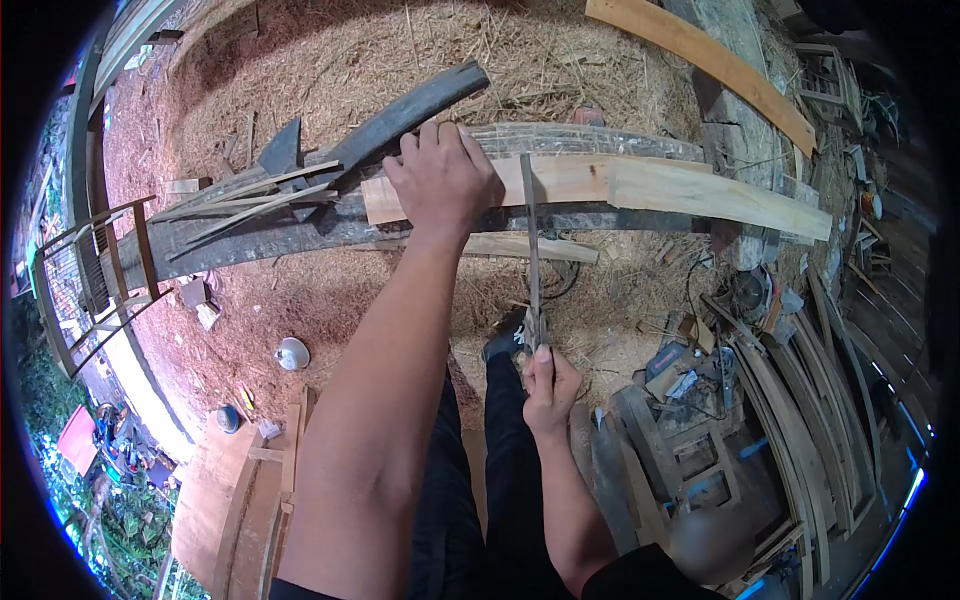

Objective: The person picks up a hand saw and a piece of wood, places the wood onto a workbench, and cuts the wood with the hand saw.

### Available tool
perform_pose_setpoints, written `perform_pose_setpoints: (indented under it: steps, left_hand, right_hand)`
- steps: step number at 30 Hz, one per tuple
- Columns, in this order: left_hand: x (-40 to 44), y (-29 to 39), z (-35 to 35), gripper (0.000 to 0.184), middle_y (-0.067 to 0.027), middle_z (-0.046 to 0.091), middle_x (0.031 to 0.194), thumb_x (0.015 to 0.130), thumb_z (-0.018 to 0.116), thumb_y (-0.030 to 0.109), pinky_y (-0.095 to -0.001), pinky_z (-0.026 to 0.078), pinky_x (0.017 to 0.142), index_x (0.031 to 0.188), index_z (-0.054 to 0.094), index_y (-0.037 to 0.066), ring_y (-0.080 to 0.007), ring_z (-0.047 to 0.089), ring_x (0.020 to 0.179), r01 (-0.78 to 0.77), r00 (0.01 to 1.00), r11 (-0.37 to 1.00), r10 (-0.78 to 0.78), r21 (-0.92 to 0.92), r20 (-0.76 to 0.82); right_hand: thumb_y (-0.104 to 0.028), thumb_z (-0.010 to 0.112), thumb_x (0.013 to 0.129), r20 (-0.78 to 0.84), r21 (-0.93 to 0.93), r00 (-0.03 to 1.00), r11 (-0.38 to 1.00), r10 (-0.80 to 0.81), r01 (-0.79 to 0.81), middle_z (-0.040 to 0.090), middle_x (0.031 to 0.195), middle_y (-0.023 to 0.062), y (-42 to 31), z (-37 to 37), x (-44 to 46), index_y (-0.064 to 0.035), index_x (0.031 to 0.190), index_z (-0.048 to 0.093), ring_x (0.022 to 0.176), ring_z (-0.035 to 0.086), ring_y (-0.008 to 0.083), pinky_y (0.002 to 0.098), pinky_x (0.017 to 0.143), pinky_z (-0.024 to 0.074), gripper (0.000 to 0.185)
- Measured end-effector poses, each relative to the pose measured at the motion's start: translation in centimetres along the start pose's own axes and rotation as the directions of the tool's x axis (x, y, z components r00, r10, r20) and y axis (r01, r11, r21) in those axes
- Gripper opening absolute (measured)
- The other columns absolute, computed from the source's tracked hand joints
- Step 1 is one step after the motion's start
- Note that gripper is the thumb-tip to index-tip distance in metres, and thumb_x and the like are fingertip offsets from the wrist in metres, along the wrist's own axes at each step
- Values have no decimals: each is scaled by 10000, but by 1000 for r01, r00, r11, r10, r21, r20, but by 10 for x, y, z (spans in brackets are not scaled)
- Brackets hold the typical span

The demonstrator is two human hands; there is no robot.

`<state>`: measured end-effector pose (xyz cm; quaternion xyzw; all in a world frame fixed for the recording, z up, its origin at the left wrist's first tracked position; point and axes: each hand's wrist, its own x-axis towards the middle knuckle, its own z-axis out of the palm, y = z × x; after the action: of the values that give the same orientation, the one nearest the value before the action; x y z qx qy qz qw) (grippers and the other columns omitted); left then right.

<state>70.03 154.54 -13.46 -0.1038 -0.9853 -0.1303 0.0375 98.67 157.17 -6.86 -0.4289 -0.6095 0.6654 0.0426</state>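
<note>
Bare arms (370, 430) rise from six o'clock, the left one nearest the camera. At its end, close to twelve o'clock from the middle of the view, the left hand (443, 178) bears on a pale board (570, 182), fingers curled in at the far edge; the underside of that grip is hidden. At five o'clock the right hand (552, 390) is closed around the handle of a saw (533, 235), thumb on top. Its blade points to twelve and crosses the board just to the three o'clock side of the left hand; how deep it sits, if at all, I cannot tell.

The pale board lies at one o'clock along a long, weathered bench (230, 245), and a second pale board (720, 195) overlaps its end toward two. At eleven, a dark timber (415, 112) slants out from beside the left hand, and thin strips (250, 207) lie loose at ten. Shavings cover the floor (370, 60) all round.

The main danger, I judge, is the blade jumping sideways toward the left hand's knuckles, should a stroke start badly or the board roll. With just one hand seen holding it, the board could also swivel and make the blade bind. The overlapping piece, if merely resting there, might slide off when shaken. A shoe (503, 337) below the handle could be struck by falling wood.
</note>
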Motion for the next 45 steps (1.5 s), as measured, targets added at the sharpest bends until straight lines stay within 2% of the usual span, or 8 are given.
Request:
perform_pose_setpoints:
  steps: [6, 16, 20, 27, 33, 35, 37, 45]
  left_hand:
    - [-2, -1, -2, 236, -69, 708, 979, 1004, 576, 284, -533, 459, 816, 947, 725, 109, -300, 662, 957, -28, 998, 998, 30, 48, -48]
    - [0, 0, -3, 228, -76, 709, 962, 997, 575, 262, -523, 456, 799, 933, 727, 104, -304, 661, 931, -37, 998, 998, 40, 52, -51]
    - [0, 1, -2, 225, -76, 709, 951, 995, 577, 257, -519, 455, 792, 933, 730, 105, -302, 662, 926, -22, 997, 999, 25, 45, -67]
    - [2, 0, -2, 216, -70, 699, 1019, 942, 597, 263, -511, 435, 841, 923, 733, 96, -300, 641, 968, 2, 1000, 1000, -2, 24, -8]
    - [1, 1, 2, 214, -74, 698, 999, 944, 593, 257, -508, 432, 839, 909, 728, 94, -301, 641, 963, -7, 999, 1000, 7, 8, -53]
    - [-2, -2, 2, 215, -74, 700, 998, 945, 591, 256, -507, 430, 840, 906, 727, 94, -301, 642, 962, -9, 998, 1000, 11, 26, -62]
    - [0, 0, -1, 235, -76, 705, 961, 987, 582, 272, -518, 457, 800, 938, 729, 95, -305, 667, 946, -6, 998, 999, 8, 32, -58]
    - [2, 1, -1, 211, -74, 701, 956, 979, 581, 257, -510, 453, 791, 908, 715, 109, -303, 661, 929, -25, 997, 999, 28, 39, -67]
  right_hand:
    - [-358, 547, 1115, 23, -92, 998, 994, 64, -62, 486, 578, -4, -10, 2, 27, -43, 689, 540, 535, 475, 90, 303, 520, 329, 530]
    - [-346, 544, 1119, 27, -202, 995, 975, -91, 95, 530, 602, 12, -25, 17, 59, -33, 724, 582, 568, 526, 110, 319, 539, 372, 505]
    - [-311, 536, 1122, 29, -136, 998, 989, 54, -49, 524, 607, 16, -3, -2, -8, -29, 737, 570, 574, 519, 111, 317, 545, 365, 479]
    - [-322, 558, 1114, 73, -30, 995, 998, 61, -59, 497, 601, 4, -15, -2, 32, -36, 716, 534, 559, 482, 96, 313, 533, 338, 491]
    - [-355, 574, 1110, 48, -172, 999, 985, 4, 4, 479, 606, -26, -1, -13, 26, -51, 710, 540, 538, 449, 64, 286, 511, 286, 504]
    - [-357, 569, 1115, 72, 69, 993, 993, 93, -98, 467, 600, -30, 1, -13, 22, -57, 706, 534, 530, 424, 59, 282, 506, 274, 508]
    - [-349, 560, 1122, 61, 88, 996, 994, 61, -66, 459, 601, -36, -3, -13, 19, -60, 699, 526, 537, 408, 51, 274, 509, 264, 513]
    - [-360, 562, 1119, 37, -77, 999, 997, 6, -3, 480, 578, -10, -19, -1, 35, -33, 708, 551, 537, 464, 84, 296, 524, 337, 526]
